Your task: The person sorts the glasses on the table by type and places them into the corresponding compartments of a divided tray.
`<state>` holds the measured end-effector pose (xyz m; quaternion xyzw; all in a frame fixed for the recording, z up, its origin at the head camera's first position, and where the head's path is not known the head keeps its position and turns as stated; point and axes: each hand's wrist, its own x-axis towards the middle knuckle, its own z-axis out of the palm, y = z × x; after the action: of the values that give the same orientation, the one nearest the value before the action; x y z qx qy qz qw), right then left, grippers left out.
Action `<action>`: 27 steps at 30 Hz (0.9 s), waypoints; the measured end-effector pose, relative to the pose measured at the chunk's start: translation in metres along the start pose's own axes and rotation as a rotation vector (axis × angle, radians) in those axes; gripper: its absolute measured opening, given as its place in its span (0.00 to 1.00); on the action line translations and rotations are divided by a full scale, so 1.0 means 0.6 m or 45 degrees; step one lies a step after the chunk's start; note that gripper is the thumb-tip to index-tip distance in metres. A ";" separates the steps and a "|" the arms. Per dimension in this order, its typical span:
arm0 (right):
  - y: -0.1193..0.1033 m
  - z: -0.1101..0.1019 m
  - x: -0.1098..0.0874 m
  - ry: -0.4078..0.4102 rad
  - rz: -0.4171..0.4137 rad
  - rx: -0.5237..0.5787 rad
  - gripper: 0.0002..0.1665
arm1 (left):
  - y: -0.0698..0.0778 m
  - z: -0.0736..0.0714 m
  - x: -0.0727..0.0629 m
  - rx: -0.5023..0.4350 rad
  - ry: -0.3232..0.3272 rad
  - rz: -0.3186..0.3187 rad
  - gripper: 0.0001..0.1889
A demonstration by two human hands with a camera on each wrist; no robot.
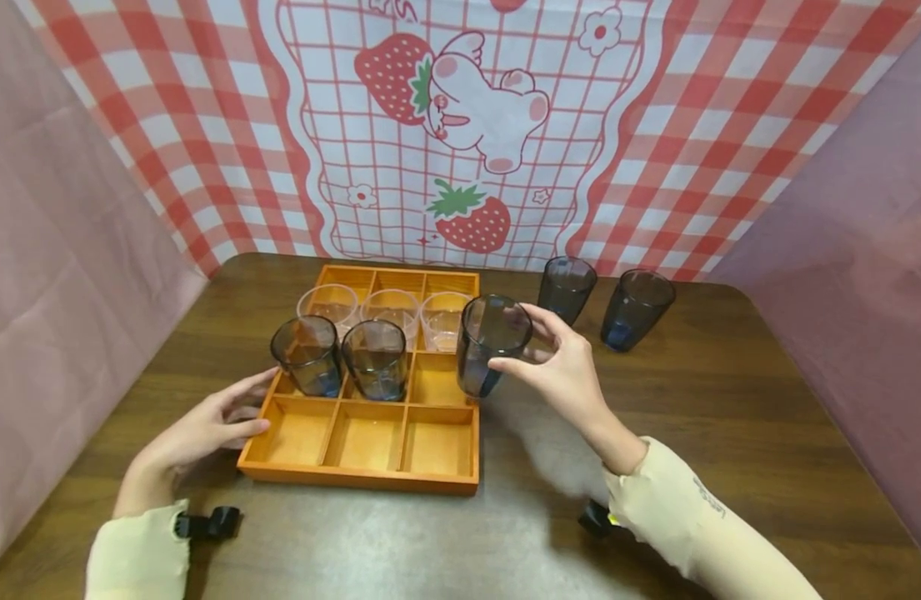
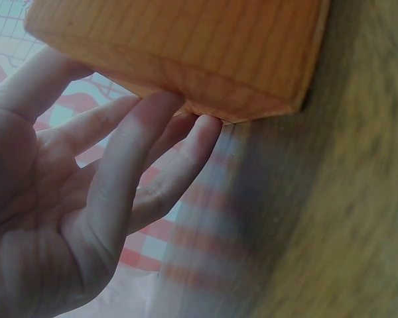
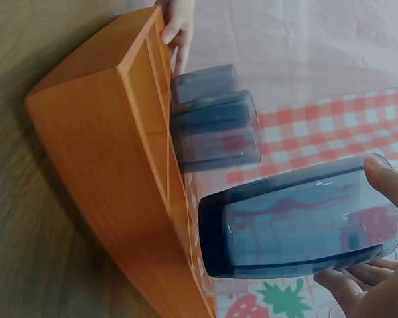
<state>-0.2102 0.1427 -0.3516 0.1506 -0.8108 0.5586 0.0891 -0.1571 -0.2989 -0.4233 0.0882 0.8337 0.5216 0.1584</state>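
My right hand holds a smoky blue-grey glass between thumb and fingers near its rim. The glass is over the right end of the middle row of a wooden divided tray; in the right wrist view its base is beside the tray's top edge. Two similar dark glasses stand in the left and centre compartments of that row. Three clear glasses fill the back row. My left hand touches the tray's left side with its fingertips, fingers loosely extended.
Two more dark glasses stand on the brown wooden table, behind and right of my right hand. A red-checked strawberry cloth hangs along the table's back edge. Pink cloths hang at both sides.
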 end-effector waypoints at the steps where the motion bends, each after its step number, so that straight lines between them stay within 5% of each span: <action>1: -0.002 0.004 0.002 -0.008 0.006 0.003 0.44 | 0.000 0.000 0.000 -0.001 0.001 0.001 0.39; 18: 0.017 0.061 0.023 -0.110 0.112 0.018 0.48 | -0.001 0.000 -0.001 -0.036 -0.012 -0.007 0.40; 27: 0.036 0.080 0.021 -0.147 0.065 0.008 0.47 | 0.000 0.001 0.003 -0.021 -0.014 -0.011 0.40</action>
<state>-0.2285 0.1033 -0.3838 0.1621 -0.8164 0.5536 0.0273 -0.1586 -0.2978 -0.4239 0.0861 0.8288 0.5274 0.1660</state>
